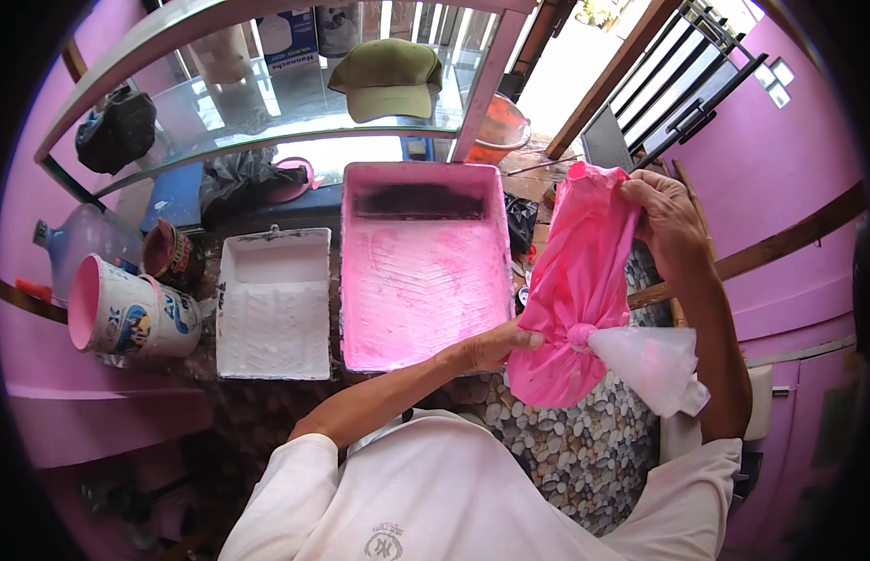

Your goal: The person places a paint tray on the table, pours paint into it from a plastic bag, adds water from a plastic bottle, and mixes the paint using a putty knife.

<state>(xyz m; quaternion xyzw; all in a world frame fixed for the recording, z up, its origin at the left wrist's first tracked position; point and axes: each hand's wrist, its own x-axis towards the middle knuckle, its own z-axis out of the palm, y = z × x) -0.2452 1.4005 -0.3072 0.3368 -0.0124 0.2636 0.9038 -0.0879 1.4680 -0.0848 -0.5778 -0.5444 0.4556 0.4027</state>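
Between my hands hangs a long pink plastic bag, wrinkled and knotted near its lower end. A whitish, see-through plastic tail sticks out to the right from the knot. My right hand pinches the bag's gathered top edge. Lower down, my left hand grips the bag's left side beside the knot, its thumb on top and the other fingers hidden behind. Just left of the bag lies a large paint tray coated in pink paint, with a dark patch at its far end.
A smaller white paint tray lies left of the pink one. Farther left are a tilted paint bucket, a paint can and a water jug. A glass case stands behind, with a cap on it.
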